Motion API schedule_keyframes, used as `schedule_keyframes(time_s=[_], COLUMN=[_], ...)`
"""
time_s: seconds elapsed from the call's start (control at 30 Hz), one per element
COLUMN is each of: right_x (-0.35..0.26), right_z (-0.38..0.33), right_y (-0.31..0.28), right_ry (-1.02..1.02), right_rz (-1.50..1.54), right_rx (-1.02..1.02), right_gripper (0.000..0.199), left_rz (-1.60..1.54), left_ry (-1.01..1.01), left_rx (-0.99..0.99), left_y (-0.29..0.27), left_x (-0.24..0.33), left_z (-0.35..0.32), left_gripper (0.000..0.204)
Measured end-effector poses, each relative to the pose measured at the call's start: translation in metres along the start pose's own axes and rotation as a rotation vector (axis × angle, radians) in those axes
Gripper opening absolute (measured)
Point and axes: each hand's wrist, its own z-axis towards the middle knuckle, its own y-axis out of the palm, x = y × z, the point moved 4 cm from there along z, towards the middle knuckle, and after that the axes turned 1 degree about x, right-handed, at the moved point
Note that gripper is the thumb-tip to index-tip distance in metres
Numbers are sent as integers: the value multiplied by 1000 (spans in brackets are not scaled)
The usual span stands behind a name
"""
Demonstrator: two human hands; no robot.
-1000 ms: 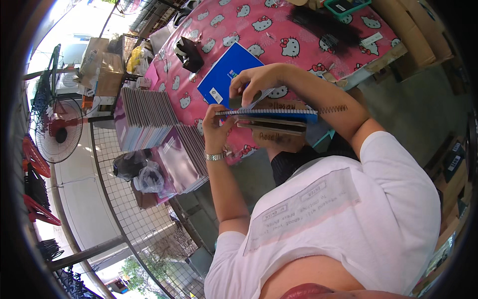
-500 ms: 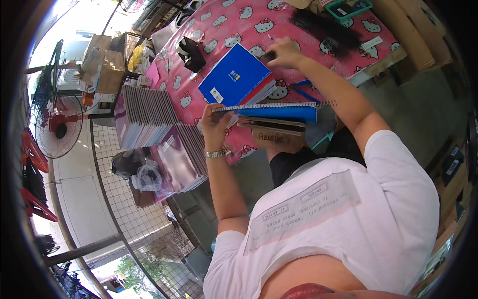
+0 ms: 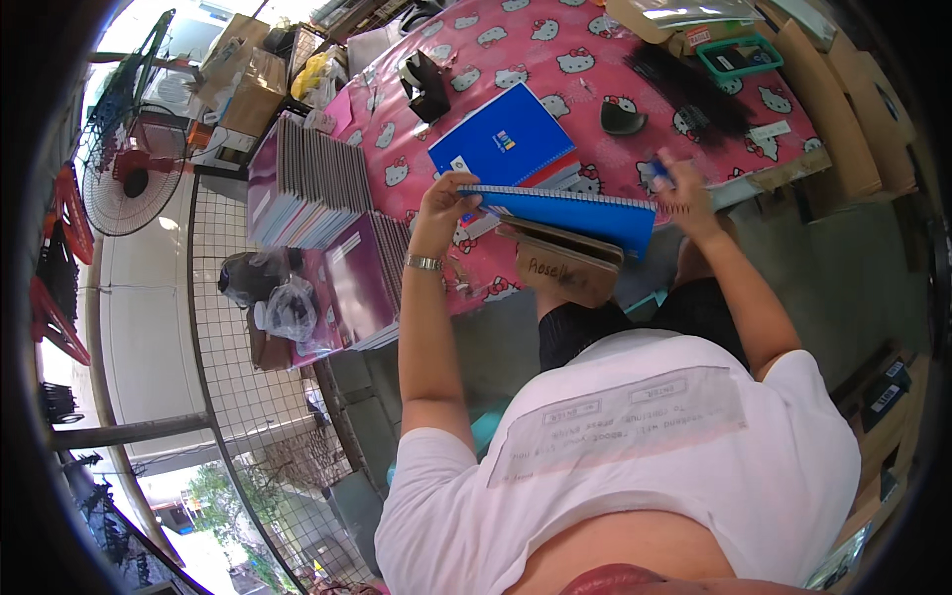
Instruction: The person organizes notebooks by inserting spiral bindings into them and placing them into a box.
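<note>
The left hand (image 3: pixel 443 203) is closed on the left end of a blue spiral-bound notebook (image 3: pixel 580 211), with the fingers curled over its upper edge. The notebook is held edge-on above the near edge of the desk (image 3: pixel 555 50), with its wire spine running along the top side. Directly beneath it sits a brown wooden block (image 3: pixel 565 266) with handwriting on its face; whether the notebook touches the block cannot be determined.

The right hand (image 3: pixel 682 188) is at the right end of the notebook, with the fingers closed around a small blue object (image 3: pixel 657 174); its kind cannot be determined. Whether this hand also touches the notebook cannot be determined.

The desk is covered by a pink cloth printed with white cartoon cat faces. A second blue notebook (image 3: pixel 508 144) with a red corner lies flat on it just beyond the held notebook. Further back are a black tape dispenser (image 3: pixel 426 84), a small black dish-shaped item (image 3: pixel 622 117) and a bundle of black strips (image 3: pixel 689 94).

At the left end of the desk stand stacks of purple notebooks (image 3: pixel 307 183), spines outward. A red floor fan (image 3: pixel 124 174) stands beyond them, well apart from the hands. A wire mesh panel (image 3: pixel 248 377) runs below the stacks.
</note>
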Motion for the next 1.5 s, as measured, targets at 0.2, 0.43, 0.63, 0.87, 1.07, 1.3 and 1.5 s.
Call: schedule_keyframes(time_s=[0.2,0.43,0.63,0.87,1.07,1.3,1.5], right_x=[-139,-260,-286,-272,-270,-257,-219], right_z=[55,57,80,74,70,56,76], right_y=[-171,-81,-22,13,20,56,2], right_ry=[-169,-507,-491,-518,-561,578,-202], right_rz=[715,605,532,372,367,1574,628], right_rx=[531,33,-5,-149,-179,-961,-399], right_gripper=[51,64,64,59,53,44,53], left_rz=[223,407,785,172,115,217,-20], left_ry=[237,288,439,364,346,510,344], left_rx=[292,575,840,894,879,908,1321], left_y=[-11,0,0,14,16,19,-60], left_x=[71,126,90,23,20,22,12], left_z=[-14,-34,-28,-35,-44,-53,-112], left_gripper=[14,19,19,6,7,6,6])
